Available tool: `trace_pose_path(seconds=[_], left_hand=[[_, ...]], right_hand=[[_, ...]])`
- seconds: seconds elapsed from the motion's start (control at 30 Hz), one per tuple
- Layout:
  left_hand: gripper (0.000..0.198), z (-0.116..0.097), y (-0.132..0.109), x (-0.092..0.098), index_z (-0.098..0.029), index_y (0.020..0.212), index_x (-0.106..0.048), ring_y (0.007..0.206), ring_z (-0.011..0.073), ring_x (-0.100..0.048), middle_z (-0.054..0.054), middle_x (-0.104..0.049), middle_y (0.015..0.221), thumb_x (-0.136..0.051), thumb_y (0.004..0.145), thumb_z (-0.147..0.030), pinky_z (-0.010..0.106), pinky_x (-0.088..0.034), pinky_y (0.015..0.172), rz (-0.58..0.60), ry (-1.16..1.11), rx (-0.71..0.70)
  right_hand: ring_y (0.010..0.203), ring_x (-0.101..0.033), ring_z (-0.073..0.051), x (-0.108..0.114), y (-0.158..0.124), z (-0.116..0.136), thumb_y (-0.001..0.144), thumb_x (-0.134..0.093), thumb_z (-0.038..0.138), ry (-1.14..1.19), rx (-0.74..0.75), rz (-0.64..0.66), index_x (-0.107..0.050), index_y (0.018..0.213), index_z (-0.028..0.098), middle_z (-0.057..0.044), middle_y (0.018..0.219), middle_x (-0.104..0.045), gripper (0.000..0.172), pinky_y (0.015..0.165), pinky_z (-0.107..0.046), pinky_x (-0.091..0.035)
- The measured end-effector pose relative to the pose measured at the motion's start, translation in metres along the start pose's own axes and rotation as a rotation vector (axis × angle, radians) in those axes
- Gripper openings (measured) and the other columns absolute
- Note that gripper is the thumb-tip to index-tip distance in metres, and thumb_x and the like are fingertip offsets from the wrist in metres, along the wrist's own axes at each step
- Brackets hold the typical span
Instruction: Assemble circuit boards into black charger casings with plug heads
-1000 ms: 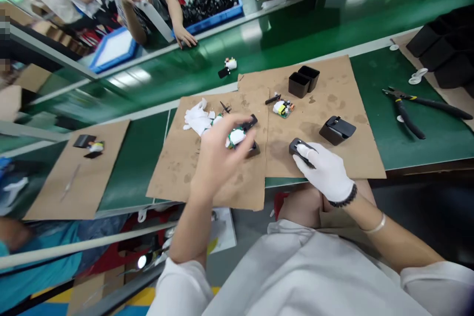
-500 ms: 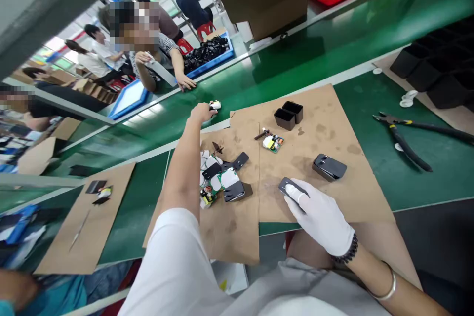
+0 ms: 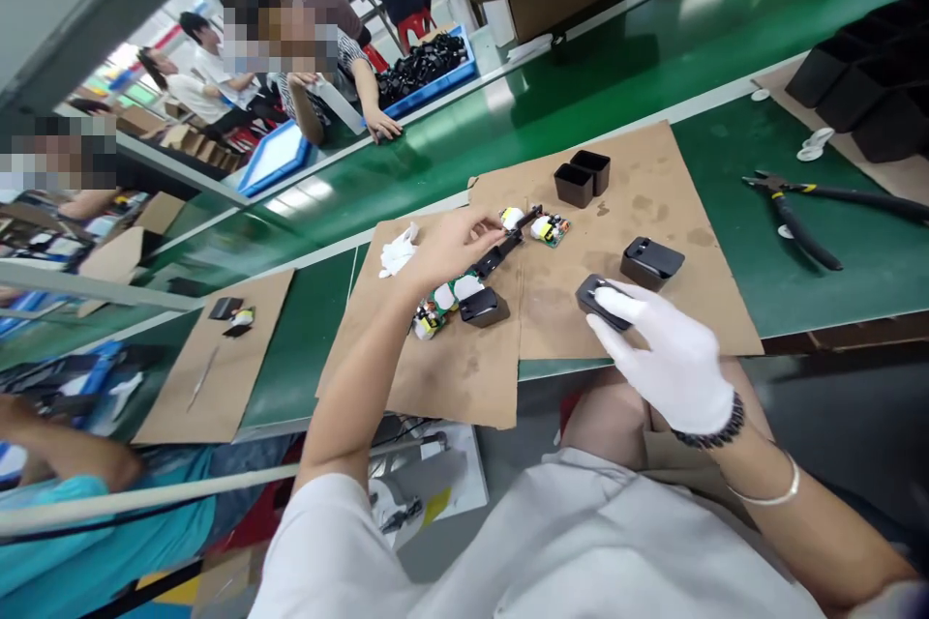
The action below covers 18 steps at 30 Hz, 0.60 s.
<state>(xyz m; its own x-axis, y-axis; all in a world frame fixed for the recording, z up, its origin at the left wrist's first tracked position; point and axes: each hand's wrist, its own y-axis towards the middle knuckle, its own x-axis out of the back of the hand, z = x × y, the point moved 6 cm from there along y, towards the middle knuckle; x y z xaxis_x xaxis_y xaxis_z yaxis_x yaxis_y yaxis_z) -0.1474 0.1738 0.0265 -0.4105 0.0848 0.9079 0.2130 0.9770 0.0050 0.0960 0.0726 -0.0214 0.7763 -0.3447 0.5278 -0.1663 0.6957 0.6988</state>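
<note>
My bare left hand is over the cardboard, its fingers closed on a small circuit board with white and yellow parts. Below it lie several circuit boards, dark plastic pieces and a black charger case. My white-gloved right hand grips another black charger case at the cardboard's front. Just behind that stands a third black charger case. A further circuit board lies near two open black housings.
Pliers with black and yellow handles lie at right, near black trays. A crumpled white glove rests on the cardboard. Behind runs a green belt. Across it sits a person beside a blue tray of black parts.
My left hand has come back from the green belt to the cardboard, bringing the circuit board. My right hand keeps its grip on the charger case. The view has shifted.
</note>
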Motion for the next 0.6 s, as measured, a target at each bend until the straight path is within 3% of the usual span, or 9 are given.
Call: trace_pose_path(seconds=[0.07,0.13,0.23,0.3,0.43,0.53,0.6], left_hand=[[0.019,-0.020,-0.036,0.012,-0.022,0.105,-0.069,0.093,0.0204,-0.068,0.005,-0.075,0.105,-0.057,0.096,-0.033,0.031,-0.052,0.083,-0.180,-0.123,-0.103],[0.018,-0.040,-0.071,0.012,-0.023,0.110,-0.068,0.092,0.0182,-0.069,0.004,-0.075,0.103,-0.061,0.095,-0.029,0.030,-0.054,0.083,-0.279,-0.218,-0.227],[0.024,-0.061,-0.110,-0.009,-0.024,0.118,-0.065,0.099,0.0173,-0.070,0.005,-0.075,0.109,-0.065,0.094,-0.020,0.028,-0.055,0.085,-0.356,-0.310,-0.308],[0.024,-0.070,-0.124,-0.032,-0.023,0.117,-0.065,0.104,0.0178,-0.070,0.006,-0.074,0.110,-0.065,0.093,-0.018,0.029,-0.055,0.091,-0.393,-0.350,-0.311],[0.022,-0.069,-0.127,-0.083,-0.022,0.116,-0.065,0.109,0.0190,-0.068,0.008,-0.072,0.114,-0.064,0.095,-0.019,0.032,-0.055,0.098,-0.433,-0.517,-0.162],[0.028,-0.060,-0.115,-0.113,-0.023,0.125,-0.064,0.121,0.0206,-0.065,0.010,-0.069,0.128,-0.061,0.098,-0.028,0.034,-0.053,0.104,-0.471,-0.764,-0.006],[0.033,-0.057,-0.101,-0.131,-0.024,0.131,-0.063,0.128,0.0207,-0.063,0.010,-0.067,0.136,-0.057,0.100,-0.034,0.035,-0.050,0.110,-0.434,-0.972,0.082]], right_hand=[[0.099,-0.077,-0.023,0.008,-0.001,0.003,0.092,-0.068,0.022,-0.064,-0.041,-0.056,-0.070,0.118,0.028,-0.005,0.120,-0.076,0.027,0.075,-0.032,-0.064],[0.089,-0.077,-0.023,0.000,-0.005,0.003,0.092,-0.067,0.022,-0.158,-0.026,-0.037,-0.072,0.111,0.025,-0.005,0.110,-0.078,0.020,0.068,-0.031,-0.062],[0.079,-0.076,-0.024,-0.022,-0.009,-0.002,0.093,-0.064,0.022,-0.245,0.034,0.070,-0.071,0.097,0.018,-0.006,0.091,-0.078,0.009,0.065,-0.034,-0.060],[0.080,-0.076,-0.024,-0.023,-0.008,-0.002,0.092,-0.066,0.024,-0.222,0.049,0.071,-0.070,0.097,0.018,-0.006,0.089,-0.078,0.009,0.069,-0.034,-0.060],[0.095,-0.076,-0.022,-0.009,-0.008,0.006,0.091,-0.070,0.024,-0.182,0.053,-0.021,-0.069,0.111,0.021,-0.006,0.106,-0.079,0.020,0.082,-0.032,-0.061],[0.088,-0.077,-0.023,-0.015,-0.015,0.000,0.093,-0.067,0.023,-0.200,0.061,0.011,-0.069,0.108,0.020,-0.008,0.102,-0.079,0.016,0.073,-0.032,-0.062],[0.089,-0.078,-0.023,-0.022,-0.021,-0.009,0.094,-0.066,0.023,-0.143,0.067,0.034,-0.068,0.110,0.019,-0.008,0.104,-0.079,0.017,0.074,-0.032,-0.063]])
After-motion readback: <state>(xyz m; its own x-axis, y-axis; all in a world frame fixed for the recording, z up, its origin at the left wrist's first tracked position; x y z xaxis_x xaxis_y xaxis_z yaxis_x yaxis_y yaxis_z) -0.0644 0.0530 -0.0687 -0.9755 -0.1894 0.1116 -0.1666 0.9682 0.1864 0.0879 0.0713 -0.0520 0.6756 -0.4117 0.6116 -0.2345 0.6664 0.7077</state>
